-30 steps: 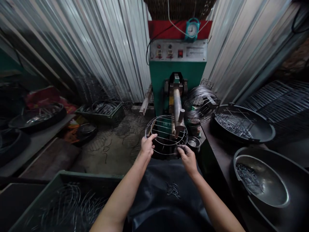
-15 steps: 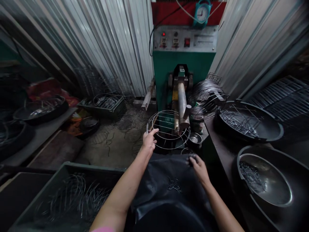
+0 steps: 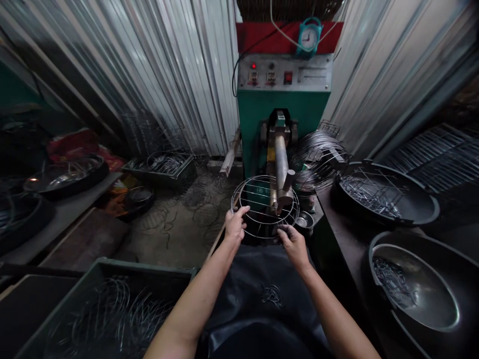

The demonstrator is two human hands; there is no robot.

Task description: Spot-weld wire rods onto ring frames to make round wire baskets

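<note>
A round wire rack point(image 3: 258, 192) with straight cross wires sits under the metal arm point(image 3: 281, 167) of a green welding machine point(image 3: 282, 112). My left hand point(image 3: 235, 224) grips the rack's left rim, fingers curled around the wire. My right hand point(image 3: 294, 242) pinches the near rim at the lower right, fingers closed on the wire. A few short wire pieces point(image 3: 270, 294) lie on the dark apron point(image 3: 258, 299) over my lap.
Large dark basins point(image 3: 389, 199) point(image 3: 419, 284) with wire pieces stand on the bench at right. Coiled wire rings point(image 3: 318, 154) hang beside the machine. A green crate point(image 3: 112, 309) of wire hoops sits at lower left. More crates and pans line the left. Corrugated metal walls surround.
My right hand dropped to the apron half a second ago and has come back up to the rack's near rim. My left hand stayed on the rim.
</note>
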